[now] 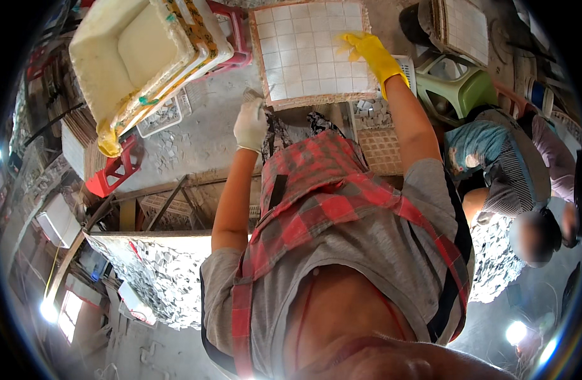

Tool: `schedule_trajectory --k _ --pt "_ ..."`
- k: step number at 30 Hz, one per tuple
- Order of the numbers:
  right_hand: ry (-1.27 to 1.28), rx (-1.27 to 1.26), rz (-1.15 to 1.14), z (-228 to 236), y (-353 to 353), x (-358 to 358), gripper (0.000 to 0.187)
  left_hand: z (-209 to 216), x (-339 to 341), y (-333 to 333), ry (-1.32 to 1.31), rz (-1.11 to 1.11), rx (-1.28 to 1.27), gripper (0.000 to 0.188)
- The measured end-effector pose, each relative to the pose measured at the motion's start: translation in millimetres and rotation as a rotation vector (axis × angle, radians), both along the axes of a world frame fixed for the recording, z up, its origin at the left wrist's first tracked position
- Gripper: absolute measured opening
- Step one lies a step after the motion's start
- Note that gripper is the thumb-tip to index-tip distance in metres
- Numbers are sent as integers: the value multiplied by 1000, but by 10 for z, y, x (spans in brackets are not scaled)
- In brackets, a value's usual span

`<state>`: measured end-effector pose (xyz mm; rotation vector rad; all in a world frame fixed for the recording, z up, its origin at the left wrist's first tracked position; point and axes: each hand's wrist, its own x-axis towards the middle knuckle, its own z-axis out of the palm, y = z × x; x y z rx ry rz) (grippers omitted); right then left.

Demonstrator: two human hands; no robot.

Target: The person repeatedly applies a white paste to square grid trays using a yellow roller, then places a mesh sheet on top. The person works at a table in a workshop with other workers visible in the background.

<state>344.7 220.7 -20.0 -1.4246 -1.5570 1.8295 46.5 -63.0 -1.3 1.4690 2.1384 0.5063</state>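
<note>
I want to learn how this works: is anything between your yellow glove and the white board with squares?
Nothing visible is: the right hand, yellow-gloved, is over the right part of the white board. Blur hides whether they touch. The left hand is near the board's lower left corner.

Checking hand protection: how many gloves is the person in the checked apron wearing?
2: a white glove on the left hand and a yellow glove on the right hand.

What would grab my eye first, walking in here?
Probably the yellow-gloved right hand, over the right side of a pale gridded panel at top centre. Next, the big off-white foam box at upper left, and the pale-gloved left hand near the panel's lower left corner.
</note>
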Motion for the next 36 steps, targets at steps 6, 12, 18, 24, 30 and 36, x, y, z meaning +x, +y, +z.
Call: schedule_trajectory --k 6,12,18,24,30,36 --pt "-108 19 100 -230 69 82 36 89 179 3 176 -131 -183 30" --pt "-167 24 -254 -84 50 2 40 87 228 -18 185 -104 -219 30" --pt "-663 65 -86 -384 331 98 59 -21 183 29 153 -110 -148 31" --pt "-723 599 -212 -190 697 -274 41 -37 142 -33 99 -88 -127 32" --pt "-282 1064 98 -649 -199 -1591 42 -14 63 48 51 -116 -153 32" --pt "-327 1358 582 -730 633 -894 42 -280 -116 -116 31 -196 -19 32"
